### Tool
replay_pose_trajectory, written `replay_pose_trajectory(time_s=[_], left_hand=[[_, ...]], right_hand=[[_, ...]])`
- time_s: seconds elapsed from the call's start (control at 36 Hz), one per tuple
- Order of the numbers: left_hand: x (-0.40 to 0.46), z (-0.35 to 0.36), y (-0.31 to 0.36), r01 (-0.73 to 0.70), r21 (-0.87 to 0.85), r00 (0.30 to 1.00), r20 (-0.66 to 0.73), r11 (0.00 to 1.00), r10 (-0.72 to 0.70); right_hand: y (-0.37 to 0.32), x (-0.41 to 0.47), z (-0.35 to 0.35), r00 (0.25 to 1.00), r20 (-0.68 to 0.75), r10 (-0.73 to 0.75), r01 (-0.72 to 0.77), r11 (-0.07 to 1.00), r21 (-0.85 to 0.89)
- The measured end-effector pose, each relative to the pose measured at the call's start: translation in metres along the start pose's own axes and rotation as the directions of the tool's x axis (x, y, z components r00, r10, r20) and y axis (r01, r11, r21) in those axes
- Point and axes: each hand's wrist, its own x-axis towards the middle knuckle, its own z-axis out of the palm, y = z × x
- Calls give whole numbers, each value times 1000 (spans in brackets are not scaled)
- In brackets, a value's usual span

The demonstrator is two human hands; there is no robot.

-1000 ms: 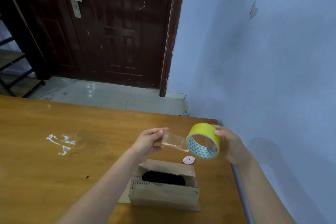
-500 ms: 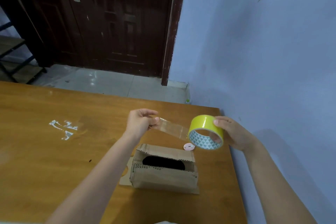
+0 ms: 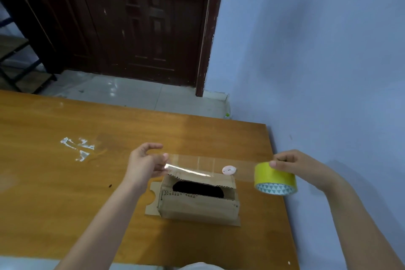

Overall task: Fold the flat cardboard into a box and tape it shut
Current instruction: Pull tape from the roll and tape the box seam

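Stretching between the two grips in the head view, the clear tape strip runs left to right, its length matching the box on the desk just below. Left hand pinches its free end; right hand clasps the tape roll.

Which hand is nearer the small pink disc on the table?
Right. The right hand holds the tape roll just right of the pink disc; the left hand is farther left.
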Motion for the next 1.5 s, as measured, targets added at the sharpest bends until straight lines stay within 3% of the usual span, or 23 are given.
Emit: replay_pose_trajectory(time_s=[0.11,0.28,0.47,0.83,0.97,1.17,1.5], left_hand=[[-15,8,-29,72,-65,997,9,995,-71],[-28,14,-63,-101,-204,994,15,974,106],[-22,16,-84,-202,-139,978,24,969,207],[-4,6,-99,72,-120,991,119,990,-57],[6,3,-86,176,-206,974,175,963,-141],[9,-4,-84,205,-292,972,175,934,-159],[13,0,-81,226,-256,967,172,940,-186]], right_hand=[[3,-3,-1,1000,-13,20,-21,997,-76],[12,-2,10,994,-63,88,-97,982,-161],[15,1,21,989,-102,111,-127,977,-168],[21,10,29,984,-58,170,-178,965,-192],[27,17,31,977,-56,207,-214,953,-215],[31,23,31,971,-44,234,-238,937,-256],[41,36,31,957,-83,277,-282,835,-472]])
